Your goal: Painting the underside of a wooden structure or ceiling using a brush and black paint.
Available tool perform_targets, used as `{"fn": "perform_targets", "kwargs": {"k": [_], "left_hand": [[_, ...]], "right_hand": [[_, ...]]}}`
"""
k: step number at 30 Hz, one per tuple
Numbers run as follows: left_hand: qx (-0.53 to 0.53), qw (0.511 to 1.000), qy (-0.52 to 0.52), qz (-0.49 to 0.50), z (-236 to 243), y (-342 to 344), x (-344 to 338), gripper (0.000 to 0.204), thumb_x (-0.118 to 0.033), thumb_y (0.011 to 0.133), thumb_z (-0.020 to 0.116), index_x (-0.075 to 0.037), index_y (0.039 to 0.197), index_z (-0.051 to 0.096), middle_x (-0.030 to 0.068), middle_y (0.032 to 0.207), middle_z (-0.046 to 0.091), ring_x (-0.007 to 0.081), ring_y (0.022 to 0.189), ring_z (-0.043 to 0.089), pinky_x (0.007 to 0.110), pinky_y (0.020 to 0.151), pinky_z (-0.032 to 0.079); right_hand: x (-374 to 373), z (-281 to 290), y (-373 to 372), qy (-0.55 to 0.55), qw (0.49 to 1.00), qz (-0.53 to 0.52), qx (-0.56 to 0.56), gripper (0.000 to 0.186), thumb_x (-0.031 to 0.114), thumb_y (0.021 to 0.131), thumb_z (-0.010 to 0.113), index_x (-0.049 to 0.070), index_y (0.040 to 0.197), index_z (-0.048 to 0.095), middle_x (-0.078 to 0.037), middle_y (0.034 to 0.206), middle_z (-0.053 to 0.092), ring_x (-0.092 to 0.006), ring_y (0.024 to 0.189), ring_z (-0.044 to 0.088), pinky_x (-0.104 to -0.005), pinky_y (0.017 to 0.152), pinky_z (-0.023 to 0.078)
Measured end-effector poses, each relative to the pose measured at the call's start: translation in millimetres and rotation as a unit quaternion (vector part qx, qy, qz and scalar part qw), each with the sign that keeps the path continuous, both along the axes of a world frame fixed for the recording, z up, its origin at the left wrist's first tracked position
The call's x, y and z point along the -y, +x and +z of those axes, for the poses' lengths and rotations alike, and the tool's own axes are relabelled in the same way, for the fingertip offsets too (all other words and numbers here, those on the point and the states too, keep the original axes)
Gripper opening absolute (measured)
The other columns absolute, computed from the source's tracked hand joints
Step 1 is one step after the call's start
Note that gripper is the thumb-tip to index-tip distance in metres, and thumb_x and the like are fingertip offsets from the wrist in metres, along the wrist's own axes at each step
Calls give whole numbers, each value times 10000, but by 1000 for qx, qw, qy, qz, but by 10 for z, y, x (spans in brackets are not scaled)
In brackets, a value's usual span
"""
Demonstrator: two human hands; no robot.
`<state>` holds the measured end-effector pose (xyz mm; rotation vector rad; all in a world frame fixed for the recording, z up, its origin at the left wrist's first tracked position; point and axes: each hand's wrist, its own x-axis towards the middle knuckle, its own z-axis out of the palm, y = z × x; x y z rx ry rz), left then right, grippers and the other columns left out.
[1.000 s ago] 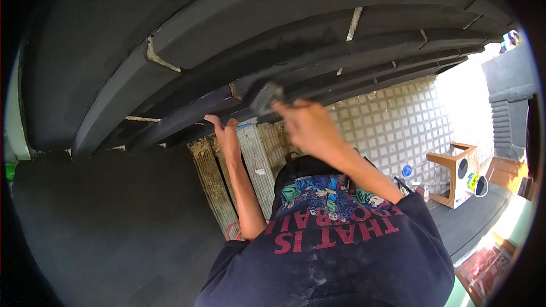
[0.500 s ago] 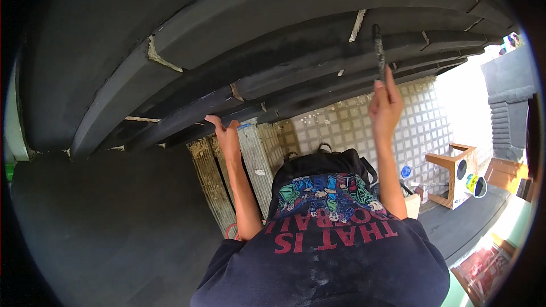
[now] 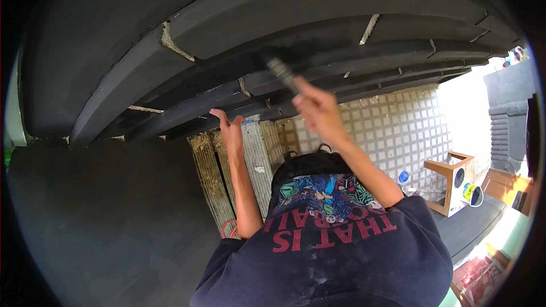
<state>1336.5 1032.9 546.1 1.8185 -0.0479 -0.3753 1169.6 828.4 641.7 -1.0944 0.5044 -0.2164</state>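
My right hand [image 3: 319,109] is closed round the handle of a paintbrush [image 3: 281,73], which motion blurs. The brush's dark tip points up and left, at the black surface between two long ledges; whether it touches there, I cannot tell. Fresh-looking darker patches show on that black stepped structure [image 3: 318,3]. Farther left, my left hand [image 3: 229,131] is at the lower edge of a black ledge [image 3: 187,115]. Its fingers and thumb are spread apart, with nothing seen in them; part of the hand is hidden.
Below my left hand stand paint-stained wooden planks [image 3: 259,159]. A tiled floor [image 3: 392,131] lies beyond. At right are a wooden stool [image 3: 458,179], a white tub with a yellow label [image 3: 473,194] and a blue round lid [image 3: 403,177]. Light gaps [image 3: 369,29] break the black ledges.
My right hand has swung left with the paintbrush, which now tilts up and left instead of standing nearly upright. My left hand stays in about the same place. The view has shifted slightly.
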Motion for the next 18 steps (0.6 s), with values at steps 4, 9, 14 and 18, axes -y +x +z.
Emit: {"fn": "perform_targets", "kwargs": {"k": [4, 9, 14, 18], "left_hand": [[-19, 998, -58, -17, 61, -40, -3, 1001, -31, 866, 608, -52, 1619, -51, 159, 1703, -45, 289, 1563, 37, 316, 1132, 296], [-17, 999, -31, -2, 197, -98, 59, 971, 13, 823, 547, 28, 1592, -44, 126, 1703, 48, 188, 1523, 111, 284, 1115, 278], [-12, 999, -32, -2, 161, -100, 36, 979, 2, 832, 552, -9, 1604, -50, 123, 1701, 66, 183, 1517, 122, 286, 1106, 293], [-26, 999, -41, -3, 153, -114, 22, 971, -14, 857, 552, -52, 1616, -52, 112, 1704, 43, 189, 1522, 121, 294, 1094, 310]], "right_hand": [[443, -198, -259, 8, 976, -214, 34, 554, 81, 949, 664, 10, 1472, 495, 49, 712, 497, -10, 494, 327, -203, 412, 241], [618, -216, -488, 27, 949, -308, 56, 559, 98, 972, 635, 26, 1499, 461, 18, 763, 521, -10, 513, 324, -184, 428, 238], [494, -227, -609, 126, 924, -348, 97, 481, 162, 1016, 576, 46, 1474, 487, -16, 789, 561, -24, 501, 330, -181, 426, 232], [303, -162, -559, 177, 932, -307, 77, 323, 192, 1034, 539, 70, 1333, 550, -35, 828, 574, -32, 487, 318, -181, 424, 233]]}}
